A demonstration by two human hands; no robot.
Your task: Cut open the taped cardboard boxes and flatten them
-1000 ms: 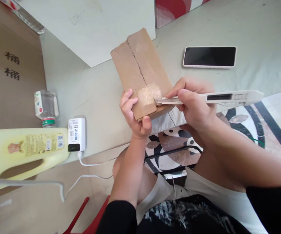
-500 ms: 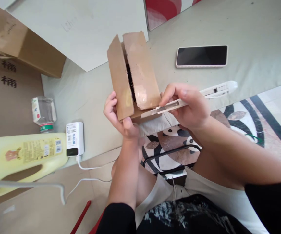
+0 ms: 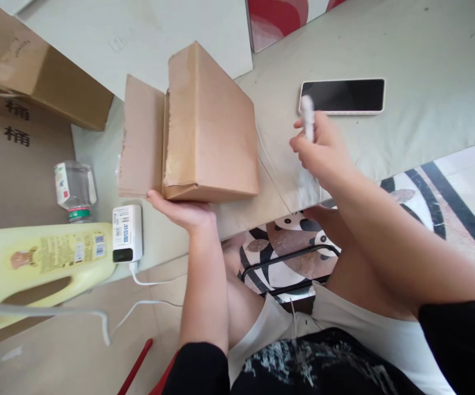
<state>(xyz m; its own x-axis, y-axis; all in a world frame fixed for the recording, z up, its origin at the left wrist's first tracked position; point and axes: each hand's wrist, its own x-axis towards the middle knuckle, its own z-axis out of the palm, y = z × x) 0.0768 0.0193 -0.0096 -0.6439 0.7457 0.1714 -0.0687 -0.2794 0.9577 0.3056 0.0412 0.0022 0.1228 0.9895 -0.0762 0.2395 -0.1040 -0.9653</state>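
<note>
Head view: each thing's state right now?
Brown cardboard box: a flap open, left hand against it.
White plastic utility knife: gripped in right hand, blade not visible.
Black phone with pale rim: face up, unlit.
Clear plastic bottle: green cap on.
White boxy device: cable plugged in.
Yellow plastic jug: top out of view.

A black fabric shirt [image 3: 340, 365] carries a scratchy greyish-white print [image 3: 270, 356] across its front, with a plain black left sleeve [image 3: 198, 370] and right sleeve [image 3: 463, 340]. Off-white cloth shorts [image 3: 358, 321] have a thin pale drawstring [image 3: 292, 318]. The left hand [image 3: 192, 215] and right hand [image 3: 322, 148] are bare.
</note>
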